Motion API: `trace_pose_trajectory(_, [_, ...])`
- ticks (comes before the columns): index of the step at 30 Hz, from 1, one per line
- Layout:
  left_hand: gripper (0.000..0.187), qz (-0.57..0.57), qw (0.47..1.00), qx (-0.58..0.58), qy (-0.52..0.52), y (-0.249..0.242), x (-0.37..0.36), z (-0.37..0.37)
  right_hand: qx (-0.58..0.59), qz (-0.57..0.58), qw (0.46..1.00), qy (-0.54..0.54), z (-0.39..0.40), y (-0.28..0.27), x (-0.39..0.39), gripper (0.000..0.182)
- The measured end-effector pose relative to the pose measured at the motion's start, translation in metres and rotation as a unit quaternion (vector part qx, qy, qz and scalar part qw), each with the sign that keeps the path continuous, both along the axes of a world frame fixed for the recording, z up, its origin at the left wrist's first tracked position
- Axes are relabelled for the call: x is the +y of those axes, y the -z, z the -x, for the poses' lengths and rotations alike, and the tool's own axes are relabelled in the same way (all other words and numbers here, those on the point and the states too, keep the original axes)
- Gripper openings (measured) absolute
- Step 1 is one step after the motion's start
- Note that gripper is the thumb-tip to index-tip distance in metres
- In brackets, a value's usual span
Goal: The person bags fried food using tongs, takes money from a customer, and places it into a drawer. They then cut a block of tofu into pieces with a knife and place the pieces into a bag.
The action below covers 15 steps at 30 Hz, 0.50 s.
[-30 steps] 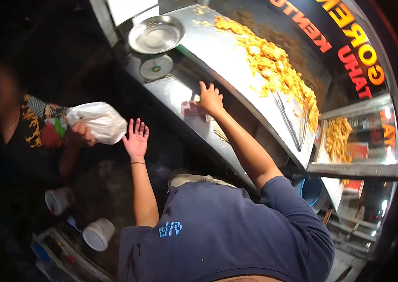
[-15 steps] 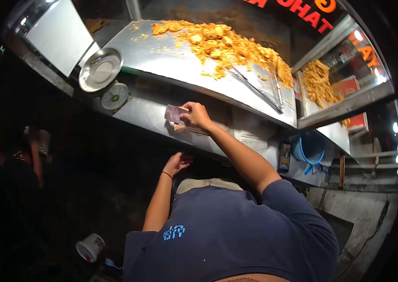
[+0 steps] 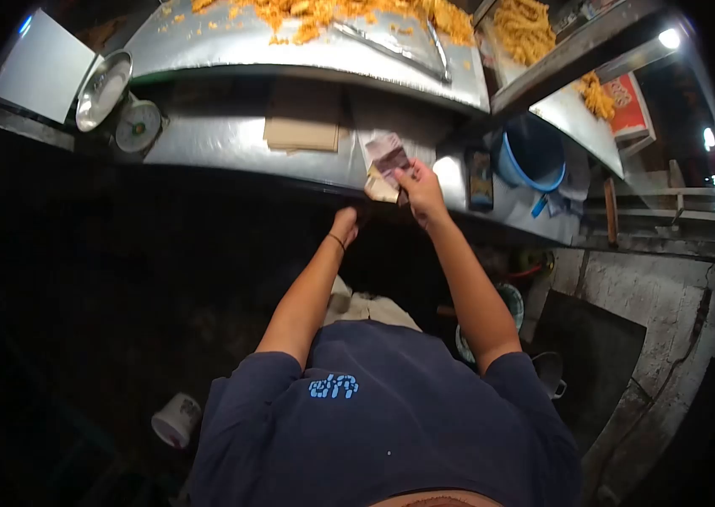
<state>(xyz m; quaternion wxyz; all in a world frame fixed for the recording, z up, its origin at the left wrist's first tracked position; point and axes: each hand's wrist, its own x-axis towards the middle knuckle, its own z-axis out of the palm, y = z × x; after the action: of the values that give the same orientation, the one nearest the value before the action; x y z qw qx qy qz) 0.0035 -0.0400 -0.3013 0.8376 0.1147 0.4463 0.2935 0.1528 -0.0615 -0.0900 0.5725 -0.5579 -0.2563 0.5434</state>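
Note:
Several banknotes (image 3: 388, 154), purplish with a pale yellowish one below, are pinched in my right hand (image 3: 421, 194) above the counter's front edge. My left hand (image 3: 345, 226) is at the dark edge below the counter, its fingers curled in; what they hold, if anything, is hidden in shadow. A stack of brown paper sheets (image 3: 302, 133) lies on the metal lower counter (image 3: 214, 139), left of the banknotes. Whitish paper (image 3: 419, 127) lies behind them.
Fried food pieces (image 3: 307, 15) and metal tongs (image 3: 391, 52) lie on the upper shelf. A dial scale (image 3: 136, 124) with a metal pan (image 3: 105, 90) stands left. To the right are a dark box (image 3: 481, 179) and a blue bucket (image 3: 533, 156). A white tub (image 3: 176, 420) is low on the left.
My right hand has moved right with the banknotes, away from the brown paper. My left hand has moved up to the counter's edge, its fingers now curled. The view has shifted downward and right.

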Motion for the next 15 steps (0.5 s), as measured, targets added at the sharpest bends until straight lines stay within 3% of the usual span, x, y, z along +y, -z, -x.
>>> trace_pose_trajectory(3, [0.014, -0.004, 0.999, 0.044, -0.024, -0.022, -0.02, 0.015, -0.026, -0.011, 0.999, 0.015, 0.004, 0.014, -0.014, 0.018])
trace_pose_trajectory(7, [0.006, 0.002, 0.996, 0.09, 0.011, -0.023, -0.063, 0.047, -0.026, 0.037, 0.998, -0.041, 0.017, 0.024, -0.029, 0.016])
trace_pose_trajectory(10, [0.01, 0.045, 0.993, 0.112, 0.015, -0.013, -0.106, 0.072, -0.113, 0.008, 0.992, -0.05, 0.042, 0.049, -0.031, 0.014])
trace_pose_trajectory(14, [0.024, 0.103, 0.984, 0.135, 0.046, -0.04, -0.159, 0.099, -0.226, -0.017, 0.97, -0.09, 0.081, 0.078, -0.032, 0.021])
trace_pose_trajectory(15, [0.018, 0.105, 0.982, 0.147, 0.05, -0.046, -0.172, 0.104, -0.242, -0.011, 0.965, -0.101, 0.095, 0.076, -0.033, 0.022])
